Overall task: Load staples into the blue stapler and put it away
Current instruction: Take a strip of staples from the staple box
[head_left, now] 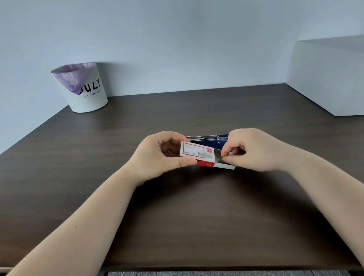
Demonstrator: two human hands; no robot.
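My left hand (156, 157) grips a small white and red staple box (196, 153) by its left end, above the middle of the dark wooden table (182, 214). The box's inner tray (224, 166) is slid partly out to the right. My right hand (251, 149) pinches at that open end with thumb and forefinger; whether staples are between the fingers is hidden. The blue stapler (211, 141) lies on the table just behind the box, its metal magazine showing, mostly covered by the box and my hands.
A white bin (86, 95) with a purple bag liner stands at the table's back left corner, against the wall. A large white box (335, 78) sits at the back right. The table's front edge runs below my forearms, with grey floor beneath.
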